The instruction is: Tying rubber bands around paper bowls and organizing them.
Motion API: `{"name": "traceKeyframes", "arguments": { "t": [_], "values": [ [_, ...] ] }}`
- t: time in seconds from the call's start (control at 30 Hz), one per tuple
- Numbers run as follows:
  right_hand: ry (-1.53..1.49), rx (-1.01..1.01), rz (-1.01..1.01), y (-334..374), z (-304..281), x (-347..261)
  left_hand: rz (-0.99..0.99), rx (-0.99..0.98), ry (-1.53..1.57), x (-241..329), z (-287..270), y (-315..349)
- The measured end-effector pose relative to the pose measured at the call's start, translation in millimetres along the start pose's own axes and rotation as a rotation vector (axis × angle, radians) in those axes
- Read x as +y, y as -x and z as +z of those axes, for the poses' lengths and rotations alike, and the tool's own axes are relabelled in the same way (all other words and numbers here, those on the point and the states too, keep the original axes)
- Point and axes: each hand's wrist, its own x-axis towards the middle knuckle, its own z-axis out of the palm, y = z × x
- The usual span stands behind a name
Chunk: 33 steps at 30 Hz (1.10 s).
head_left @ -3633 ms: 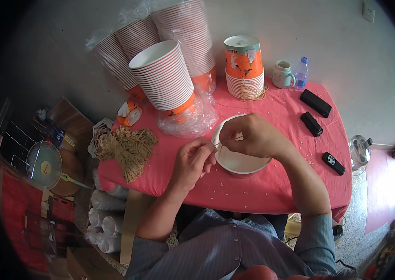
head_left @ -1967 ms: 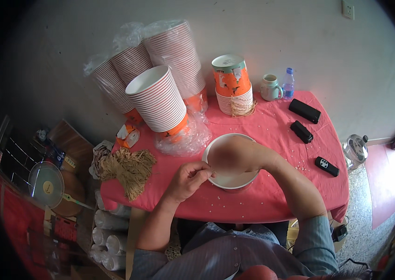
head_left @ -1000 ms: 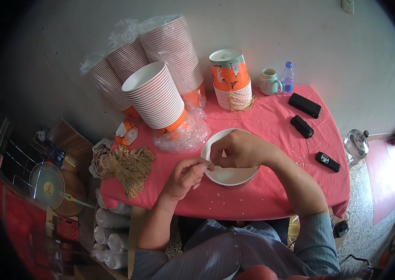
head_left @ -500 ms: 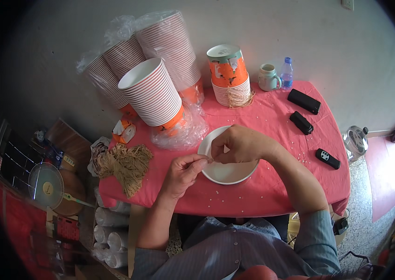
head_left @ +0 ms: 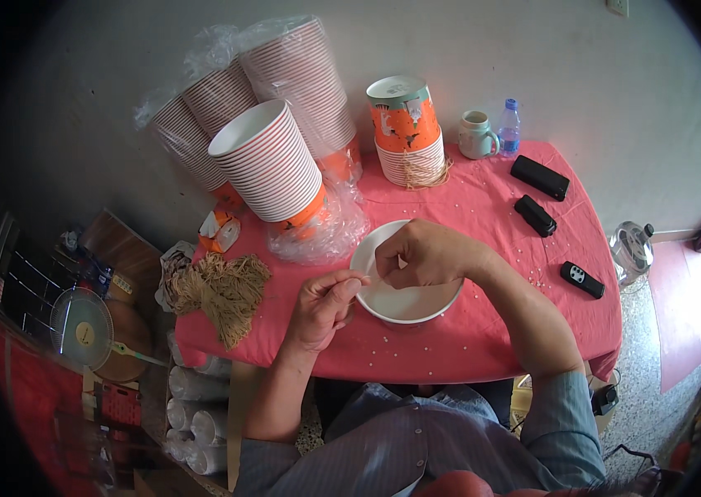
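The worktop [head_left: 474,341], under a red-pink cloth, carries everything, and at its far left the plastic-wrapped stacks of paper buckets [head_left: 302,79] lean together. The loose stack [head_left: 272,170] tilts in front of them. Beside these stands an upturned bucket [head_left: 407,124], orange and green with animal figures, over a shorter nested stack [head_left: 400,166] – the marking on its base is too small to read.

The white bowl [head_left: 408,320] sits near the middle of the worktop, below and beside the hands. The right hand [head_left: 426,253] is over the bowl with its fingers curled; I cannot tell whether its grip is closed on anything. The left hand [head_left: 320,313] is at the bowl's left rim, thumb and forefinger pressed together, anything between them too fine to make out. Half a second ago the two sets of fingertips met; now a small gap shows between them, while the bowl and stacks stand as before.

Left of the hands lies a tan fibre bundle [head_left: 222,294]. Toward the right are a black case [head_left: 539,177], a pale mug [head_left: 474,137], a bottle [head_left: 509,128] – its label unreadable – and a dark remote [head_left: 582,280]. Smallest are the white bits [head_left: 429,349] scattered on the cloth
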Motion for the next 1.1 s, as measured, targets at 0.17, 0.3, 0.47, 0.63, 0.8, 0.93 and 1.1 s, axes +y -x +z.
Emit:
{"name": "traceKeyframes", "arguments": {
  "t": [0.17, 0.3, 0.47, 0.63, 0.8, 0.93, 1.1],
  "values": [
    [0.061, 0.031, 0.012, -2, -3, 9, 0.008, 0.070, 0.027, -7, -5, 3],
    [-0.069, 0.059, 0.027, 4, -20, 1, 0.070, 0.127, -0.237, 3, -11, 9],
    [-0.401, -0.007, 0.066, 5, -24, 3, 0.476, 0.347, -0.731, 12, 13, -2],
    [-0.451, 0.011, 0.015, 3, -20, 1, 0.664, 0.195, -1.100, 23, 43, -23],
    [-0.499, 0.090, 0.009, 5, -21, 4, 0.560, 0.213, -0.992, 20, 46, -30],
    [-0.459, 0.108, 0.002, 5, -20, 0, 0.628, 0.230, -1.046, 24, 40, -27],
    [-0.513, 0.175, -0.036, 4, -25, 10, 0.647, 0.281, -1.082, 15, 23, -18]
  ]
}}
